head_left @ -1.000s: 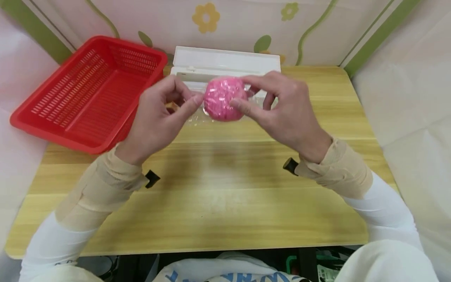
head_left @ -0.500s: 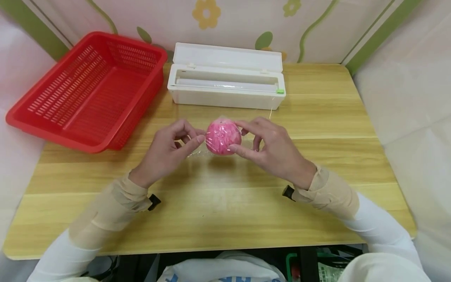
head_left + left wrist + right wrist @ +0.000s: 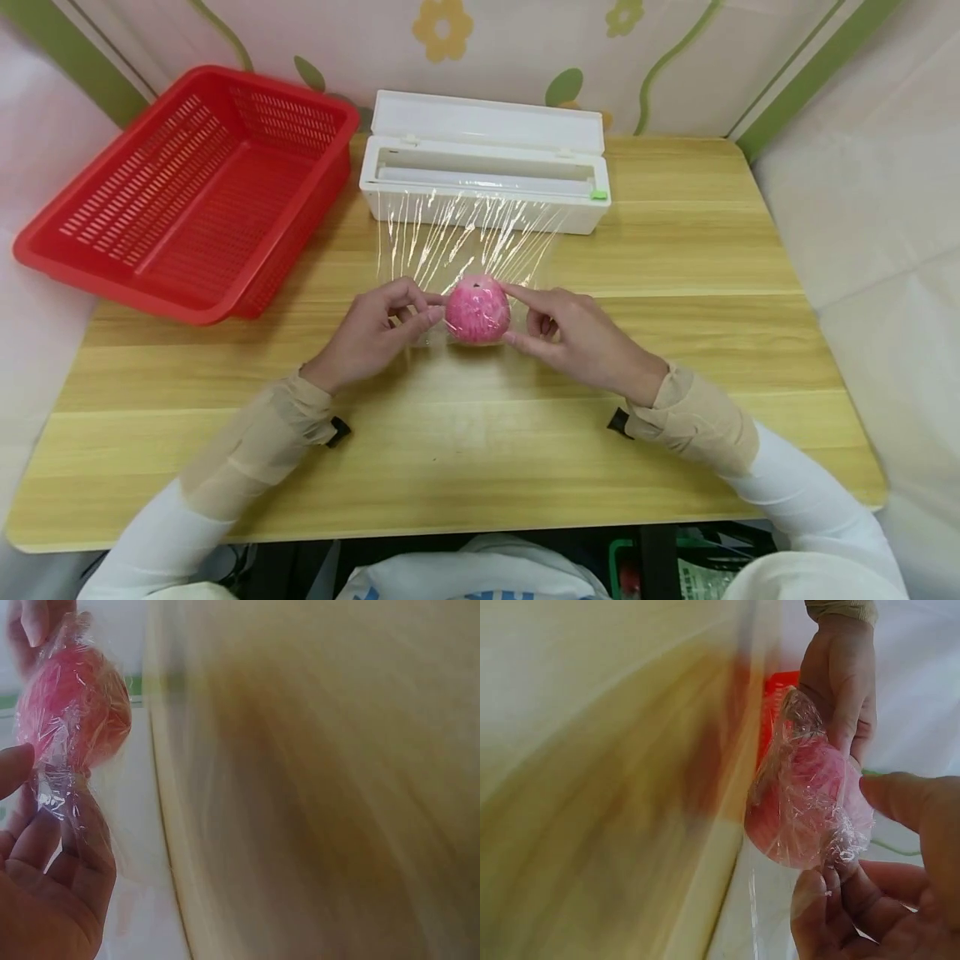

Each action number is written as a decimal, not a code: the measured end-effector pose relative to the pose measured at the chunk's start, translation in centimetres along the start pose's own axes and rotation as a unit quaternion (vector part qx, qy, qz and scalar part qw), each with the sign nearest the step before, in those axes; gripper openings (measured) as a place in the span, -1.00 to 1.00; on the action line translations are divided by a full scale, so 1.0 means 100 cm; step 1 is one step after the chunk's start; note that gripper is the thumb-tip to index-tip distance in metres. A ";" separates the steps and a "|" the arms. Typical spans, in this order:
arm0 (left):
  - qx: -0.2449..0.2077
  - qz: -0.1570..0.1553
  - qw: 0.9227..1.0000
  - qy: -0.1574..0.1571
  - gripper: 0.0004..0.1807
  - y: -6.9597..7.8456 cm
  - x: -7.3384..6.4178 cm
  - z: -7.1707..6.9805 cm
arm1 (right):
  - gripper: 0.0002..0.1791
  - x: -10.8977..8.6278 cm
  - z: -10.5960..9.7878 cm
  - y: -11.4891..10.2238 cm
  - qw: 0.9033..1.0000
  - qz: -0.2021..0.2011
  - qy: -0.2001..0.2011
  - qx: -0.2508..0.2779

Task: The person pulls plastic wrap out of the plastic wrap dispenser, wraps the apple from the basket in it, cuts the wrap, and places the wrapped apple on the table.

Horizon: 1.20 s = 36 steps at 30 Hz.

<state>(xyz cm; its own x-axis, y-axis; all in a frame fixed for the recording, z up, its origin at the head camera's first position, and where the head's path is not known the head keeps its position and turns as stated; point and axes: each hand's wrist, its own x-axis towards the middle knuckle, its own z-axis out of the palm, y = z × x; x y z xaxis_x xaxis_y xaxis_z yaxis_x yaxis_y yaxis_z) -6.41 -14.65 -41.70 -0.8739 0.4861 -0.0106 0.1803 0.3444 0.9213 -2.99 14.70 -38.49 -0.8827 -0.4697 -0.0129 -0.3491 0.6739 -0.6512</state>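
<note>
A pink, apple-like round fruit [image 3: 477, 310] is wrapped in crinkled cling film, with a small dark spot on top. From its far side a sheet of cling film [image 3: 465, 237] stretches back to the white dispenser [image 3: 487, 212]. At the fruit's left, my left hand [image 3: 378, 329] pinches the gathered film between thumb and fingers; the left wrist view shows the twisted film [image 3: 56, 791] there. My right hand [image 3: 581, 337] holds the opposite side, thumb and index finger at the wrapped fruit. In the right wrist view, its fingers lie by bunched film [image 3: 844, 844].
A red perforated basket [image 3: 247, 225] stands on the left of the wooden table [image 3: 480, 450]. The dispenser's lid [image 3: 487, 121] is raised at the back, showing a film roll [image 3: 480, 179] inside. A patterned cloth wall [image 3: 510, 50] borders the table's rear.
Both hands have come back from the dispenser toward me and lower, bringing the wrapped fruit along. A wide sheet of film now shows stretched between dispenser and fruit.
</note>
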 end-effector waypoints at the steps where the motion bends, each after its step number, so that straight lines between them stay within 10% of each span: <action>1: 0.000 -0.002 1.000 -0.003 -0.84 -0.001 0.001 0.001 | -0.27 0.000 0.001 0.002 1.000 0.005 -0.002 0.005; 12: 0.018 -0.018 1.000 -0.010 -0.84 -0.006 0.002 0.003 | -0.16 -0.007 0.014 0.017 0.998 0.045 -0.019 0.049; 24: 0.076 -0.039 0.996 -0.015 -0.85 -0.014 0.000 -0.003 | -0.90 -0.011 0.021 0.029 0.999 0.027 0.005 0.019; 36: 0.149 0.008 0.989 -0.017 -0.90 -0.022 -0.011 -0.017 | -0.91 -0.016 0.021 0.040 1.000 0.004 0.003 0.011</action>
<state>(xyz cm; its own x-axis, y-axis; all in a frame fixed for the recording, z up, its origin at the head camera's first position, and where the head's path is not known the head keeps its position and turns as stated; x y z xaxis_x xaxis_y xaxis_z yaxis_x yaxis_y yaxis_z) -6.56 -17.26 -43.03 -0.8555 0.5177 -0.0151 0.3230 0.5561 0.7658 -2.31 16.91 -42.68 -0.8870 -0.4616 -0.0139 -0.3354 0.6647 -0.6675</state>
